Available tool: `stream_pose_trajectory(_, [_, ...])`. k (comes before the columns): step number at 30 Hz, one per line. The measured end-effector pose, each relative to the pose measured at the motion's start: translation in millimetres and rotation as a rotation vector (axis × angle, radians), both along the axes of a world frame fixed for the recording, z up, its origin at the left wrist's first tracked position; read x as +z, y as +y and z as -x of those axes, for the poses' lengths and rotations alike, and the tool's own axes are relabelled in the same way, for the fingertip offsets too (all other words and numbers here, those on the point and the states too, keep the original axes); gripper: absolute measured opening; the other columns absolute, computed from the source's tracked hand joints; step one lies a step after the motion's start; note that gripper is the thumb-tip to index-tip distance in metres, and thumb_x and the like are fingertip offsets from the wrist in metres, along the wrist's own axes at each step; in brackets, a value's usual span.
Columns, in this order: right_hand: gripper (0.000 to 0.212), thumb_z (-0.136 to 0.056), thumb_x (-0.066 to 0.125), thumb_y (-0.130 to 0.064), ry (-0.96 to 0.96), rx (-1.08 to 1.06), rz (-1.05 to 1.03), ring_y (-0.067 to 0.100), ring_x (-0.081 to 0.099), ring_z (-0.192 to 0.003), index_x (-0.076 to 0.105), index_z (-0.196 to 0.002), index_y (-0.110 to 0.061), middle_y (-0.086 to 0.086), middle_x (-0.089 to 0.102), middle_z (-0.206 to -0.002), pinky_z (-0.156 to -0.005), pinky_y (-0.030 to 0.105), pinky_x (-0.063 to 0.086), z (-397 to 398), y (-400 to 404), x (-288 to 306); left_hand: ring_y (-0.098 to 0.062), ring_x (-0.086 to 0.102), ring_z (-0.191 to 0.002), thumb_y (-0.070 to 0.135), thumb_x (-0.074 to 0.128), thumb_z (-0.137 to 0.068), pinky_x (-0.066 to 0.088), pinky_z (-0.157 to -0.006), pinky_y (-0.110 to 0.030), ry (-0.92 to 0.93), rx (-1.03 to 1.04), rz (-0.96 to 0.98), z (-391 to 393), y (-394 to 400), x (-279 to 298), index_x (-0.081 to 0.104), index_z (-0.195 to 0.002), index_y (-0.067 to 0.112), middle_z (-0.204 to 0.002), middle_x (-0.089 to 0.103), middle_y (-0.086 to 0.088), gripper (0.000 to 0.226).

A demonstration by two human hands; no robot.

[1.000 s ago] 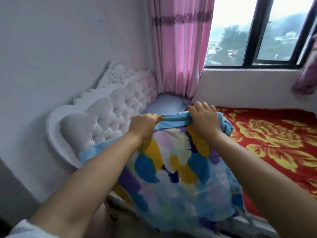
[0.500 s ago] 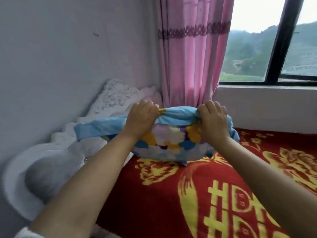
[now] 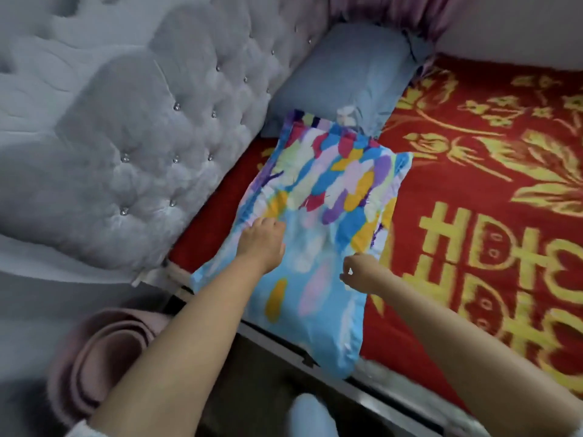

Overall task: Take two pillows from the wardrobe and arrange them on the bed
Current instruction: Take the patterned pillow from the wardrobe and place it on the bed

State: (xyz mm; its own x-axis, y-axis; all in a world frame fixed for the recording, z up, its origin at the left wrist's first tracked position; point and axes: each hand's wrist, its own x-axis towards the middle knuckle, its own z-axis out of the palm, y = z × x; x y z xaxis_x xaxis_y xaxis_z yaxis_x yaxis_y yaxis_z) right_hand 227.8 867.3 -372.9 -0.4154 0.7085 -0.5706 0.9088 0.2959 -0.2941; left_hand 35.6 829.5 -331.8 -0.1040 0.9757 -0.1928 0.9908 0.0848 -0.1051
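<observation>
Head view, looking down at the head end of a bed (image 3: 473,342) covered by a red blanket (image 3: 492,152) with yellow flower and character patterns; a multicoloured pillow (image 3: 328,197), blue with patches of yellow, pink, purple and white, lies flat on the blanket near the tufted grey headboard (image 3: 151,130), its near end overhanging the bed's edge; its far end overlaps the near corner of a plain grey-blue pillow (image 3: 347,74), which lies against the headboard in the far corner, just below the hem of a pink curtain (image 3: 419,11); left hand (image 3: 263,236) rests on the left part of the multicoloured pillow, fingers curled under, whether gripping the cloth or only pressing cannot be told; right hand (image 3: 362,272) is at the pillow's right edge, fingers loosely curled and apart, clamped on nothing visible; a rolled pink mat (image 3: 104,351) stands on the floor beside the bed, lower left.
</observation>
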Motion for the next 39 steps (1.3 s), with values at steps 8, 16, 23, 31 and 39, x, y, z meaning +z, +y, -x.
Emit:
stream_pose_trajectory(8, [0.050, -0.087, 0.056, -0.037, -0.065, -0.460, 0.008, 0.033, 0.043, -0.121, 0.043, -0.122, -0.004, 0.017, 0.047, -0.127, -0.096, 0.044, 0.043, 72, 38, -102, -0.027, 0.043, -0.126, 0.029, 0.047, -0.094, 0.041, -0.100, -0.040, -0.035, -0.009, 0.247, 91, 59, -117, 0.042, -0.127, 0.012, -0.133, 0.047, -0.010, 0.037])
stream_pose_trajectory(16, [0.097, -0.074, 0.068, -0.048, -0.148, -0.753, -0.127, 0.031, 0.002, -0.144, 0.010, -0.145, -0.015, 0.015, -0.003, -0.156, -0.112, 0.052, 0.023, 107, 82, -172, -0.029, 0.036, -0.131, 0.053, 0.063, -0.079, 0.039, -0.103, -0.041, -0.143, 0.179, 0.270, 138, 119, -208, 0.033, -0.135, 0.003, -0.141, 0.036, -0.014, 0.081])
stream_pose_trajectory(23, [0.070, -0.070, 0.067, -0.053, -0.294, -0.594, -0.228, 0.036, 0.042, -0.110, 0.047, -0.109, 0.002, 0.024, 0.046, -0.118, -0.083, 0.046, 0.042, 100, 119, -218, -0.029, 0.050, -0.118, 0.051, 0.060, -0.081, 0.049, -0.091, -0.038, 0.009, 0.082, 0.284, 153, 167, -257, 0.045, -0.121, 0.000, -0.124, 0.053, -0.015, 0.067])
stream_pose_trajectory(31, [0.016, -0.090, 0.047, -0.008, -0.244, -0.391, -0.322, 0.038, 0.053, -0.096, 0.057, -0.094, 0.005, 0.025, 0.058, -0.099, -0.072, 0.043, 0.039, 99, 127, -234, -0.032, 0.059, -0.113, 0.024, 0.032, -0.103, 0.050, -0.087, -0.037, 0.077, -0.139, 0.324, 155, 180, -268, 0.055, -0.120, 0.008, -0.123, 0.061, -0.015, 0.033])
stream_pose_trajectory(39, [0.029, -0.094, 0.042, -0.004, 0.138, -0.790, -0.274, 0.045, 0.054, -0.091, 0.049, -0.068, 0.008, 0.040, 0.056, -0.095, -0.071, 0.041, 0.024, 105, 123, -190, -0.033, 0.065, -0.106, 0.004, 0.036, -0.095, 0.054, -0.083, -0.039, 0.058, -0.157, 0.268, 161, 166, -222, 0.048, -0.124, 0.004, -0.121, 0.062, -0.013, 0.031])
